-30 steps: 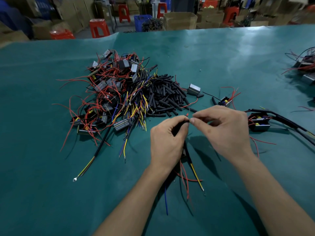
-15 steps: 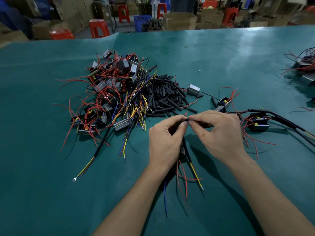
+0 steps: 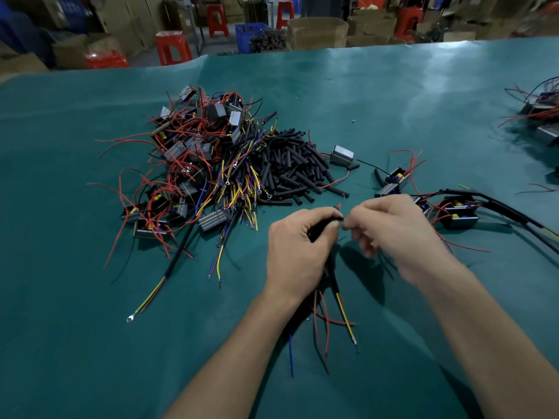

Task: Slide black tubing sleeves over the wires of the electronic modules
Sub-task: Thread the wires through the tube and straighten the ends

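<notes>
My left hand [image 3: 298,252] grips a black tubing sleeve [image 3: 325,226] together with a module's wires, whose red, yellow and blue ends [image 3: 328,322] hang out below the palm. The module itself is hidden under that hand. My right hand [image 3: 393,234] meets it fingertip to fingertip and pinches thin wire tips [image 3: 341,219] at the sleeve's mouth. It is slightly blurred. A heap of loose black sleeves [image 3: 290,167] lies just beyond my hands. Left of it sits a tangled pile of modules [image 3: 193,155] with red, yellow and blue wires.
The green table cover [image 3: 90,343] spans the whole view. Sleeved modules [image 3: 459,214] with long black tubing lie at the right, with small loose modules [image 3: 393,182] behind my right hand. More modules [image 3: 541,116] sit at the far right edge. Red stools [image 3: 172,46] and cardboard boxes stand beyond the table.
My right hand drew in to the left until its fingertips met the left hand's at the sleeve end. The wires under my left hand shifted slightly.
</notes>
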Motion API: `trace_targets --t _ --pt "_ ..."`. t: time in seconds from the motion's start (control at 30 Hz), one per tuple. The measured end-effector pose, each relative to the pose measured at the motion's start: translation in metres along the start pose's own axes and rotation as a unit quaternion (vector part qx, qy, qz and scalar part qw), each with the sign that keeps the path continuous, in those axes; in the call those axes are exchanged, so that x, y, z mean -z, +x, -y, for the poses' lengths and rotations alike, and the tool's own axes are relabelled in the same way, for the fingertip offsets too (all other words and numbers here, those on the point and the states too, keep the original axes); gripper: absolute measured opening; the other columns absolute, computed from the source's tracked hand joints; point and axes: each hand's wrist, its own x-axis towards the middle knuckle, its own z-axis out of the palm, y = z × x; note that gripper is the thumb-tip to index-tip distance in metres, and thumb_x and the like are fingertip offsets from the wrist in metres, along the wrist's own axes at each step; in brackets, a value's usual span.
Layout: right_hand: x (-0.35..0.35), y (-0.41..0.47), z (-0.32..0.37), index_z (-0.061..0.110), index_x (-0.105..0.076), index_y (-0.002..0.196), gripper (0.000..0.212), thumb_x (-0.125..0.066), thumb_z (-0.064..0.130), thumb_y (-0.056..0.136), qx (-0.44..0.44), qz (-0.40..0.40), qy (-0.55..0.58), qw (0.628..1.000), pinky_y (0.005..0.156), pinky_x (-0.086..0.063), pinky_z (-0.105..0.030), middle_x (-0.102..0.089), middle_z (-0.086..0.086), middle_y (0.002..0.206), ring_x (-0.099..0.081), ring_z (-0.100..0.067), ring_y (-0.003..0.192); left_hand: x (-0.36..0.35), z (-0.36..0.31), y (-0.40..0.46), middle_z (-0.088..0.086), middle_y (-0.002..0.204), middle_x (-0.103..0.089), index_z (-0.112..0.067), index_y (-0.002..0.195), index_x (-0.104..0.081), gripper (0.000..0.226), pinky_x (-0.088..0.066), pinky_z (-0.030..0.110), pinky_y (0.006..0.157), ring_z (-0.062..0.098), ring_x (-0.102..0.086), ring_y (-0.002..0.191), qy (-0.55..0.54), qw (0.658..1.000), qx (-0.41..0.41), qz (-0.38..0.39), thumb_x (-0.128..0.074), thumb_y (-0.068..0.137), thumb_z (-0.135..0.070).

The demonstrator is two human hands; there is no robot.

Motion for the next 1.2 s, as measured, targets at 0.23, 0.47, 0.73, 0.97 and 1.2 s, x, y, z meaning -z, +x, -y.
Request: trace_targets --t 0.23,0.47,0.73,0.97,1.2 --pt "0.001 0.002 0.003 0.010 -0.073 0.058 0.031 -0.062 0.005 0.086 -0.162 0.108 0.226 0.954 0.039 -0.041 -0.020 -0.057 -0.005 0.059 -0.048 -0.011 0.044 0.001 0.000 0.001 -0.009 0.091 -0.077 -0.014 0.096 -0.080 0.013 -0.050 0.014 0.081 -0.004 -0.068 0.085 -0.022 1.000 0.006 -0.012 -0.073 0.088 -0.006" --pt "0.005 -0.005 -0.002 0.023 -0.081 0.088 0.020 -0.084 0.010 0.073 0.298 -0.050 -0.247 0.921 0.064 -0.047 -0.010 -0.071 0.015 0.072 -0.066 -0.005 0.065 0.003 -0.002 0.002 -0.009 0.092 -0.078 -0.013 0.097 -0.080 0.014 -0.051 0.016 0.083 -0.004 -0.069 0.086 -0.040 0.998 0.037 -0.019 -0.073 0.088 -0.006" --pt "0.007 -0.005 -0.003 0.017 -0.083 0.090 0.006 -0.082 0.021 0.085 0.363 -0.068 -0.301 0.879 0.066 -0.055 -0.034 -0.076 0.003 0.076 -0.068 -0.016 0.065 0.004 -0.003 0.002 -0.009 0.091 -0.078 -0.013 0.096 -0.080 0.011 -0.053 0.019 0.084 0.000 -0.070 0.087 -0.038 0.999 0.033 -0.013 -0.072 0.089 -0.009" --pt "0.001 -0.003 0.004 0.010 -0.070 0.056 0.027 -0.075 0.004 0.081 0.035 -0.002 0.056 0.998 0.042 -0.041 -0.025 -0.060 -0.005 0.052 -0.051 -0.015 0.043 0.003 -0.004 0.000 -0.010 0.089 -0.076 -0.015 0.095 -0.077 0.011 -0.056 0.028 0.081 0.005 -0.071 0.085 -0.027 1.000 -0.013 0.002 -0.073 0.087 -0.008" --pt "-0.004 0.000 -0.003 0.007 -0.069 0.056 0.022 -0.065 0.014 0.076 0.006 -0.059 0.043 0.997 0.041 -0.034 -0.023 -0.056 -0.001 0.049 -0.042 -0.013 0.042 0.002 -0.005 -0.002 -0.011 0.083 -0.072 -0.017 0.094 -0.072 0.015 -0.052 0.021 0.076 0.005 -0.067 0.078 -0.044 0.999 -0.011 0.004 -0.079 0.082 -0.010"
